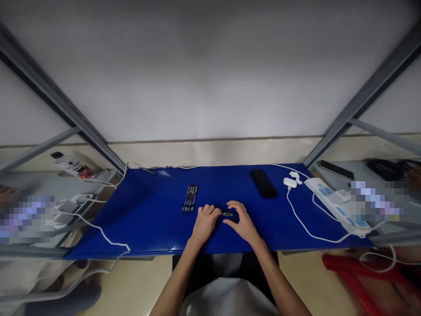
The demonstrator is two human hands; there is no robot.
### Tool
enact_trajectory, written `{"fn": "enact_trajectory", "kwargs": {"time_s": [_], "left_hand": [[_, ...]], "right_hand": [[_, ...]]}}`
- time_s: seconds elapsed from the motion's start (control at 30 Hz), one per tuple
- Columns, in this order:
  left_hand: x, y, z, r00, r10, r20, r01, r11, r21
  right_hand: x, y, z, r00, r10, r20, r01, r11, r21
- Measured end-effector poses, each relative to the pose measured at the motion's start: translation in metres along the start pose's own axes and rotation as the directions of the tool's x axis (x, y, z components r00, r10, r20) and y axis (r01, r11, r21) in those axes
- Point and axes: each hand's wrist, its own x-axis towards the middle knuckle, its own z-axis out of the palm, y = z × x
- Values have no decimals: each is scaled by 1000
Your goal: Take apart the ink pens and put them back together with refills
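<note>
Low over the front middle of the blue table (pixel 148 215), my left hand (pixel 206 220) is closed on one end of a dark pen (pixel 228 214). The pen points right, toward my right hand (pixel 242 221), whose thumb and fingers are spread around its other end without visibly gripping it. Several dark pens (pixel 190 198) lie side by side just left of my left hand. A black phone (pixel 263 183) rests flat behind and to the right of my right hand.
A white charger (pixel 290 182) with a cable and a white power strip (pixel 338 207) are on the right. White cables (pixel 108 239) hang at the left, near a bottle (pixel 74 166). Metal posts (pixel 368 94) flank the table; a red stool (pixel 358 281) stands lower right.
</note>
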Motion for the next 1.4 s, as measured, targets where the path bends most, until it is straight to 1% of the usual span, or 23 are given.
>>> {"fn": "enact_trajectory", "kwargs": {"time_s": [0.1, 0.13, 0.2, 0.3, 0.4, 0.47, 0.57, 0.63, 0.73, 0.87, 1.03, 1.13, 1.23, 1.33, 1.4], "left_hand": [[0, -1, 0, 1000, -3, 18, 3, 1000, 0], [0, -1, 0, 1000, -8, 25, 8, 1000, -1], [0, -1, 1, 999, -27, 32, 27, 1000, -3], [0, -1, 1, 998, -50, 31, 50, 999, 1], [0, -1, 1, 999, -37, 36, 36, 999, 9], [0, -1, 1, 999, -37, 39, 36, 999, 18], [0, -1, 2, 998, -52, 37, 52, 999, 16], [0, -2, 2, 998, -58, 29, 58, 998, 0], [0, -2, 2, 998, -58, 10, 58, 998, -23], [0, -2, 0, 998, -67, -18, 65, 996, -56], [0, 0, -4, 994, -95, -59, 90, 992, -93], [1, -1, -3, 985, -146, -87, 136, 985, -111], [1, -3, -1, 969, -209, -130, 192, 972, -132], [0, -6, 1, 947, -270, -176, 246, 958, -148], [0, -8, 2, 938, -288, -193, 261, 953, -153]], "right_hand": [[-1, 2, 1, 997, 77, 28, -78, 997, 8], [-1, 4, 1, 996, 84, 38, -85, 996, 21], [-2, 5, 2, 998, 51, 27, -52, 998, 33], [-2, 6, 2, 1000, 8, -15, -8, 1000, 6], [-1, 5, 2, 998, 65, 26, -65, 998, 11], [-1, 5, 2, 996, 72, 60, -74, 997, 27], [-2, 7, 2, 1000, 8, 28, -8, 1000, 18], [-2, 8, 3, 1000, -7, 5, 7, 1000, 1], [-1, 9, 5, 1000, 24, 17, -24, 1000, 14], [1, 8, 6, 997, 73, -15, -72, 996, 58], [3, 6, 1, 988, 154, -19, -149, 975, 166], [3, 7, -3, 973, 226, -49, -209, 949, 237], [1, 9, -7, 946, 305, -111, -260, 917, 304], [0, 11, -10, 923, 334, -192, -255, 903, 345], [0, 12, -10, 906, 343, -248, -241, 899, 366]]}}
